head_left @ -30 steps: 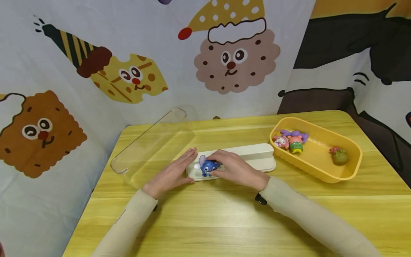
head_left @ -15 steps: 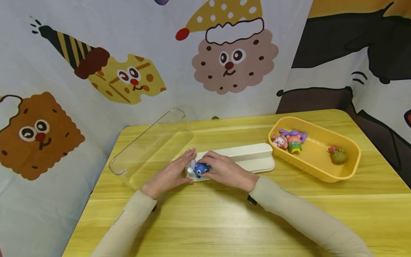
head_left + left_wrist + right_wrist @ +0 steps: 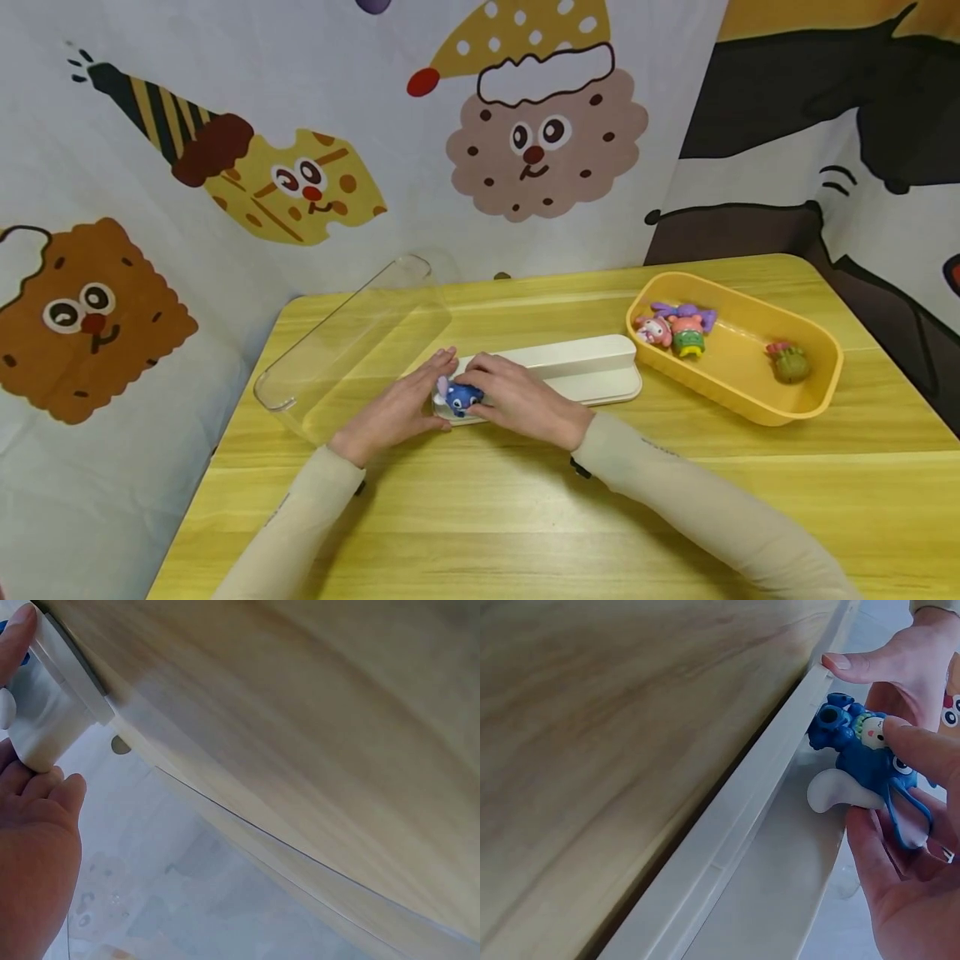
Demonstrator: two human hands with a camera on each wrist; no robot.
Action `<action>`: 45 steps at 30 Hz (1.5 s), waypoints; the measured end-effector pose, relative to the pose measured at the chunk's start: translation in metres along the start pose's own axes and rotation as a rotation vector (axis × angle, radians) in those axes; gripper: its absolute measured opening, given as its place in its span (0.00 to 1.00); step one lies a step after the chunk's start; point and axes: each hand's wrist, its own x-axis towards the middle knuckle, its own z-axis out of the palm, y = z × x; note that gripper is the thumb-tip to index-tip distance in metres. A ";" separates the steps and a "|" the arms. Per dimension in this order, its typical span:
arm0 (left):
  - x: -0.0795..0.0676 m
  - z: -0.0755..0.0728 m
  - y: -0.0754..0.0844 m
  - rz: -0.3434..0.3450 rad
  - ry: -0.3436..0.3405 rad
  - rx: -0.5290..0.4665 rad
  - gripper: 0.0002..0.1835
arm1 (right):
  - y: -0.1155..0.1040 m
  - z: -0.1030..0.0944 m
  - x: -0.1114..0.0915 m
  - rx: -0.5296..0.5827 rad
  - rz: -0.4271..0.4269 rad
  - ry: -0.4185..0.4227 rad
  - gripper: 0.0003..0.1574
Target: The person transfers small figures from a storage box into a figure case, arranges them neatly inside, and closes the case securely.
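A blue toy figurine with big ears (image 3: 459,397) is over the left end of a long white base (image 3: 600,385). My right hand (image 3: 525,402) pinches it between thumb and fingers. In the right wrist view the figurine (image 3: 862,761) shows a small white-faced character on its front and a white rounded piece at its side. My left hand (image 3: 397,418) grips the left end of the base, thumb at the near edge and fingers at the far edge. The left wrist view shows the left hand (image 3: 37,847) with fingertips at the end of the white base (image 3: 56,712).
A clear plastic cover (image 3: 352,333) lies to the left, behind the left hand. A yellow tray (image 3: 742,400) at the right holds several toy figurines, among them a pink one (image 3: 687,332) and a green one (image 3: 789,364). A cartoon-print curtain (image 3: 420,167) hangs behind the table.
My right hand has slid the blue figurine leftward along the base toward its left end, close to my left hand. The left hand has stayed at the base.
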 end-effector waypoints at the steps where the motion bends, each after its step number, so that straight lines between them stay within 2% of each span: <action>1: 0.000 0.000 0.000 0.002 0.000 -0.001 0.50 | 0.000 0.000 0.000 -0.003 0.001 0.000 0.29; 10: 0.002 0.000 0.002 -0.013 -0.004 -0.020 0.47 | 0.001 0.000 0.000 0.001 0.043 -0.008 0.43; 18: 0.001 0.001 0.002 -0.009 0.005 -0.002 0.50 | 0.002 -0.011 -0.011 -0.013 0.038 0.052 0.44; 33: 0.001 0.002 0.004 -0.028 0.008 0.036 0.53 | 0.012 -0.062 -0.064 -0.032 0.153 0.164 0.43; 45: 0.001 0.002 0.004 -0.034 -0.001 0.040 0.52 | 0.031 -0.100 -0.113 -0.046 0.262 0.301 0.41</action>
